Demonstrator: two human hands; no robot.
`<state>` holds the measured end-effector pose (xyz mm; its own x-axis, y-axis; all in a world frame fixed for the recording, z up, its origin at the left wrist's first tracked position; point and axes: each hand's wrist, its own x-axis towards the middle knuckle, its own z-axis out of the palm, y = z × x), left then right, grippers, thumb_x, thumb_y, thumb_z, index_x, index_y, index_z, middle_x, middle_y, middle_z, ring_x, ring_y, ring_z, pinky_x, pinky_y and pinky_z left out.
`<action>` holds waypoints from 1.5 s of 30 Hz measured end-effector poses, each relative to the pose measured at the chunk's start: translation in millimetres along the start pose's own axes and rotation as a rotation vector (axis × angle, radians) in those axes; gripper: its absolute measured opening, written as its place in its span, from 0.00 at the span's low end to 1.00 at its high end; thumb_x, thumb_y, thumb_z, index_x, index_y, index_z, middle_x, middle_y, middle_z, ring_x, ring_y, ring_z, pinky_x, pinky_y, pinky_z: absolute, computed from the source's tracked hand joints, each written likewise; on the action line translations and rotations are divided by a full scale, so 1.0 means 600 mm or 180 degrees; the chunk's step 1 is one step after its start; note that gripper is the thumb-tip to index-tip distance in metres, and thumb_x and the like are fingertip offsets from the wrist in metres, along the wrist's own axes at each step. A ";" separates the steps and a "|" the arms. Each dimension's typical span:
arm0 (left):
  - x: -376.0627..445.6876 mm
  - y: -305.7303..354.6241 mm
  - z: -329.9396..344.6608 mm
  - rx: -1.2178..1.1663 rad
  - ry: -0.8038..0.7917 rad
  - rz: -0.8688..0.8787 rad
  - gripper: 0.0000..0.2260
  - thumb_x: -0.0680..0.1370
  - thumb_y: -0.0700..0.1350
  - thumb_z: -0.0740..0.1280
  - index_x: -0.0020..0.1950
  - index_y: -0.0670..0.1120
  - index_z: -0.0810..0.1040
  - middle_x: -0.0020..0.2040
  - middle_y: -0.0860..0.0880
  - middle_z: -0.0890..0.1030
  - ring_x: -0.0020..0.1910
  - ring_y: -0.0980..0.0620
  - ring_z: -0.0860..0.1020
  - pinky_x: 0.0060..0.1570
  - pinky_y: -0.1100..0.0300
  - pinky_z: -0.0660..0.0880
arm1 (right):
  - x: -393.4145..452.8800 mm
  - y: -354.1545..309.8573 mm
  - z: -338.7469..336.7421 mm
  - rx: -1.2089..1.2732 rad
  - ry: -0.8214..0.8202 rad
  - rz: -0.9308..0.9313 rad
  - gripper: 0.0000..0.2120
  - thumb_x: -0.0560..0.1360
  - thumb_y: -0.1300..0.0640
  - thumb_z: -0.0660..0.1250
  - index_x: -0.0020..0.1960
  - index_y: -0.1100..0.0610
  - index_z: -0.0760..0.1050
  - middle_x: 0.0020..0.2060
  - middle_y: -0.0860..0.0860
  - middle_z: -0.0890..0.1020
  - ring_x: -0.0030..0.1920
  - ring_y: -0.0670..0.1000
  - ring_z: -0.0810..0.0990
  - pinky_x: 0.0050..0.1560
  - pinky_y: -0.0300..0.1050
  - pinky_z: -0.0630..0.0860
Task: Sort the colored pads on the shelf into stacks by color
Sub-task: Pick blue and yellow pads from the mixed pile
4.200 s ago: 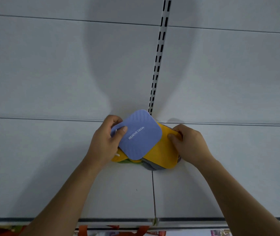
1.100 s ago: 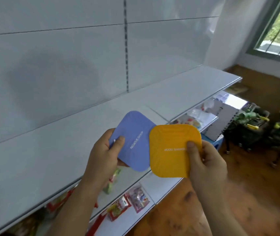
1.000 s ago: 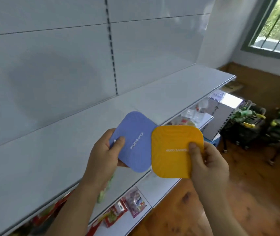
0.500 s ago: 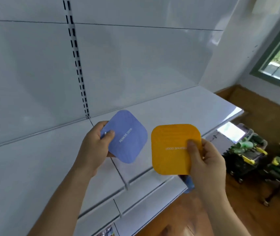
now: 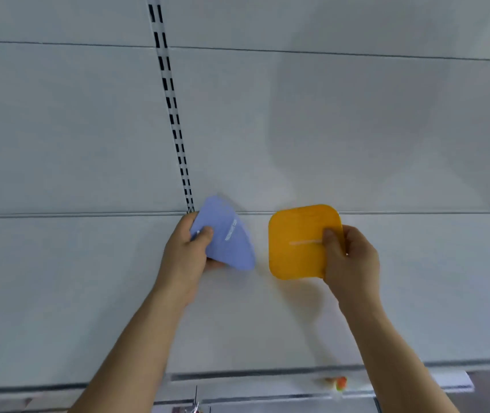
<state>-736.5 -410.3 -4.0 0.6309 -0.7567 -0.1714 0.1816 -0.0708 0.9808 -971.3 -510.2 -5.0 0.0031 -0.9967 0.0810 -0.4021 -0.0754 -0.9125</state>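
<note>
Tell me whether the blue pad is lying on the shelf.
Not lying: the left hand grips the blue pad, tilted.

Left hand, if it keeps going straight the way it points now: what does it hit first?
Probably the back panel. The left hand points up and away over the shelf, holding the blue pad. Nothing else shows in that line; the pad's far edge would likely touch first. Depth is unclear.

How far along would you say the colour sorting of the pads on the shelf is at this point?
Early on, by the look of it. Done: no sorted stack shows on the white shelf. In hand: the left hand pinches a blue pad and the right hand a yellow pad, held apart above the shelf. Left: setting both down as separate stacks; other pads are out of view.
</note>
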 end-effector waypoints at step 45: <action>-0.163 -0.097 -0.022 0.4424 0.0451 0.1503 0.20 0.81 0.52 0.59 0.64 0.43 0.82 0.67 0.42 0.80 0.69 0.38 0.76 0.68 0.41 0.75 | -0.080 0.089 -0.039 -0.2302 -0.0601 -0.1894 0.20 0.77 0.45 0.64 0.60 0.57 0.83 0.67 0.61 0.79 0.68 0.67 0.74 0.64 0.63 0.75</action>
<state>-798.8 -323.4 -45.8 0.5063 -0.8238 0.2551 -0.8591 -0.4560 0.2326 -1014.3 -465.9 -48.5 0.5119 -0.7939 0.3281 -0.7552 -0.5979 -0.2687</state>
